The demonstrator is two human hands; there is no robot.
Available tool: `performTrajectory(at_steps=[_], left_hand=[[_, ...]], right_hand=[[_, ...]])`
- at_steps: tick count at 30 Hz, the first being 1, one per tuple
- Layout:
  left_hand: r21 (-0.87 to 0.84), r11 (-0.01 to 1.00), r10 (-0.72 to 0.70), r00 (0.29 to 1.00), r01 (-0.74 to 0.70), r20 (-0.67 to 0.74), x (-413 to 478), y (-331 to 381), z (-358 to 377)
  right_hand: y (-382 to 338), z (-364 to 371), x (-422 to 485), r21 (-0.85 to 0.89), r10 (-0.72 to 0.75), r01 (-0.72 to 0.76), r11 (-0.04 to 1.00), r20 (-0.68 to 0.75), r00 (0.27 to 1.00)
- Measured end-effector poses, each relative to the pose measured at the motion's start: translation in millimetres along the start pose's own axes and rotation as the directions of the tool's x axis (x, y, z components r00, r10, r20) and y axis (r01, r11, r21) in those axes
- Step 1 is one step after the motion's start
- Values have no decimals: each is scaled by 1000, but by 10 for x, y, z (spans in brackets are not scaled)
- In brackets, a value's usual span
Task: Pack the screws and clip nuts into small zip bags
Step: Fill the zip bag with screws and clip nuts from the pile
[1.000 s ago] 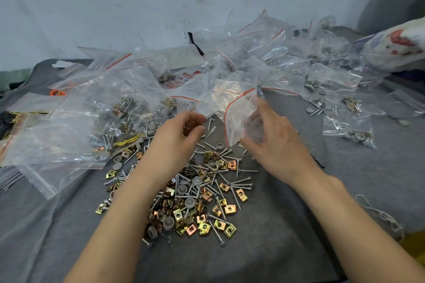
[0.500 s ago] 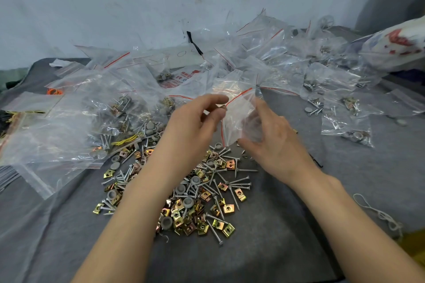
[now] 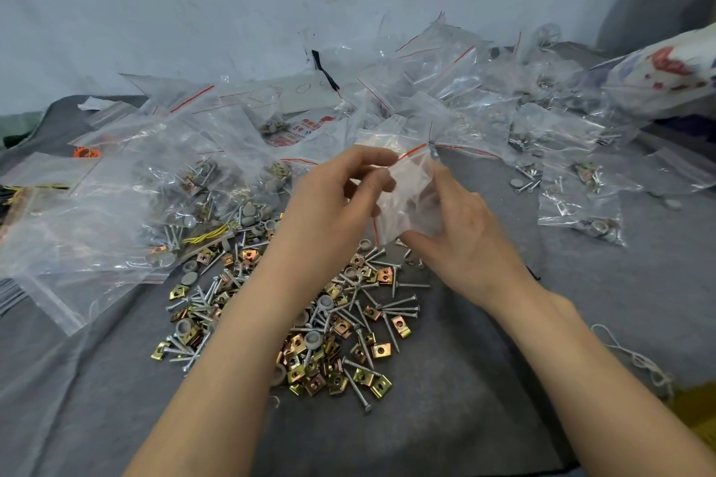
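Note:
A small clear zip bag (image 3: 410, 186) with a red seal line is held up between both hands above the table. My left hand (image 3: 333, 205) pinches its red-striped mouth with thumb and fingers. My right hand (image 3: 461, 240) grips the bag's lower right side, fingers behind the plastic. Below the hands lies a loose heap of brass clip nuts (image 3: 310, 368), silver screws (image 3: 403, 310) and grey round caps (image 3: 325, 302) on the grey cloth (image 3: 445, 399). Whether my left hand still carries parts is hidden.
Several filled zip bags (image 3: 186, 197) pile up at the left and more filled zip bags (image 3: 581, 213) lie at the right. Empty bags (image 3: 426, 81) are heaped against the white wall. A printed sack (image 3: 666, 77) sits far right; white string (image 3: 635, 360) lies near my right forearm.
My left hand rose from the parts heap to the bag's mouth and now pinches it. The right hand kept holding the bag, shifting it slightly.

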State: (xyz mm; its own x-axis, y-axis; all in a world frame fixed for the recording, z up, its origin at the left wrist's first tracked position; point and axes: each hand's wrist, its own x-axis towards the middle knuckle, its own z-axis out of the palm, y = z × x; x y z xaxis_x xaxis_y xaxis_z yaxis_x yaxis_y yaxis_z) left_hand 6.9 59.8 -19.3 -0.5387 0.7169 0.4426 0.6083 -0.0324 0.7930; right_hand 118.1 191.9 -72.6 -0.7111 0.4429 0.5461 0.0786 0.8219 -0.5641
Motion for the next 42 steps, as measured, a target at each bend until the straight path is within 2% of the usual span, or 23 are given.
performTrajectory(at_steps=[2, 4, 8, 11, 14, 22, 27, 32, 39, 42], left_hand=[[61, 997, -37, 998, 40, -50, 9, -63, -82], [206, 973, -94, 994, 103, -49, -2, -155, -169], [566, 807, -262, 961, 167, 91, -73, -331, -273], [672, 721, -388, 901, 166, 193, -139, -371, -264], [708, 685, -443, 870, 170, 219, -179, -384, -230], [703, 692, -425, 880, 166, 211, -200, -424, -167], [653, 740, -382, 900, 160, 212, -219, -456, -160], [677, 723, -356, 914, 139, 193, -213, -466, -170], [652, 737, -372, 913, 181, 166, -204, -513, -179], [683, 718, -361, 911, 134, 201, -208, -509, -173]], right_hand=[[11, 5, -5, -12, -5, 5, 1000, -10, 1000], [14, 5, -10, -16, -6, 5, 1000, -12, 1000], [0, 4, -8, -16, 19, -19, 1000, -12, 1000], [-12, 6, -3, -22, 27, -27, 999, -10, 1000], [-10, 11, -8, -29, 26, -26, 999, -4, 1000], [-6, 26, -4, -24, 19, -20, 1000, -9, 1000], [4, 35, -20, -21, 0, 0, 1000, -3, 1000], [19, 36, -9, -21, 2, -2, 1000, -9, 1000], [33, 34, 4, -28, -13, 13, 1000, -17, 1000], [35, 37, 7, -36, -17, 16, 999, -25, 1000]])
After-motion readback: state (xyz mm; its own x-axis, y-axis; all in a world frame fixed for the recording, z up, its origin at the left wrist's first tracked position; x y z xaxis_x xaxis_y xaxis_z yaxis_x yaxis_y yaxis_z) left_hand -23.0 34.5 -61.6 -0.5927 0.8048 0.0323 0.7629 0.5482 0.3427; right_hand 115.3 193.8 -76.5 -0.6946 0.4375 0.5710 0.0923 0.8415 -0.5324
